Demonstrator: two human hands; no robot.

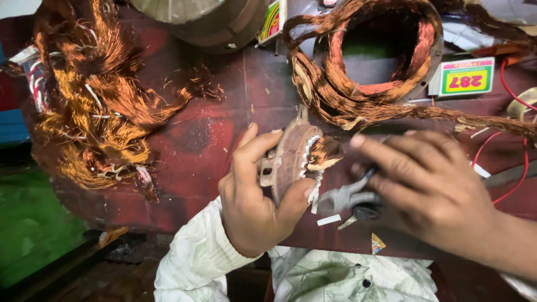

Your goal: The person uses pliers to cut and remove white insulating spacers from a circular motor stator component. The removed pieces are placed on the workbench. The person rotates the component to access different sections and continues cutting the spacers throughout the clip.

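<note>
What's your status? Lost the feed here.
Left hand grips small motor stator. Right hand holds cutters at its copper winding. Loose copper coil close behind.

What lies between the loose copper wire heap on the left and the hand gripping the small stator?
Head view: bare red worktop, scattered with wire scraps, between heap and left hand.

Rusty matt metal stator [291,159], glossy copper wire [95,112], scuffed red bench [201,140]
</note>
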